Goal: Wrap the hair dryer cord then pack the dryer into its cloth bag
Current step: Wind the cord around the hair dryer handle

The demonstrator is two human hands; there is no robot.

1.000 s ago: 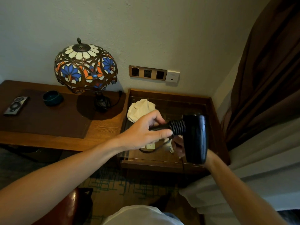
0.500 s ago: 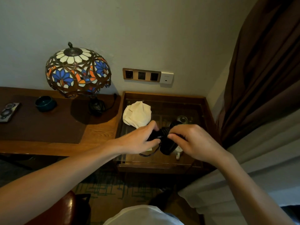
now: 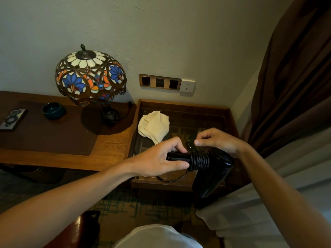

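A black hair dryer (image 3: pixel 213 173) hangs in the air above a glass-topped side table (image 3: pixel 182 104). My left hand (image 3: pixel 159 159) grips its handle. Several turns of black cord (image 3: pixel 199 161) are coiled around the handle where it meets the body. A loose loop of cord (image 3: pixel 168 180) droops below my left hand. My right hand (image 3: pixel 215 140) is above the dryer's body, thumb and fingers pinched together on the cord. A crumpled cream cloth bag (image 3: pixel 155 127) lies on the glass top, behind my left hand.
A stained-glass lamp (image 3: pixel 90 76) stands on a wooden desk (image 3: pixel 111 140) to the left, with a teal bowl (image 3: pixel 53 108) and a small tray (image 3: pixel 12 119). Wall sockets (image 3: pixel 160 82) sit above the side table. A brown curtain (image 3: pixel 295 68) and white bedding (image 3: pixel 277 185) are at right.
My right hand lifted off the dryer's body and now pinches the cord above it. The dryer's body swung down to the right, and more coils show on the handle.
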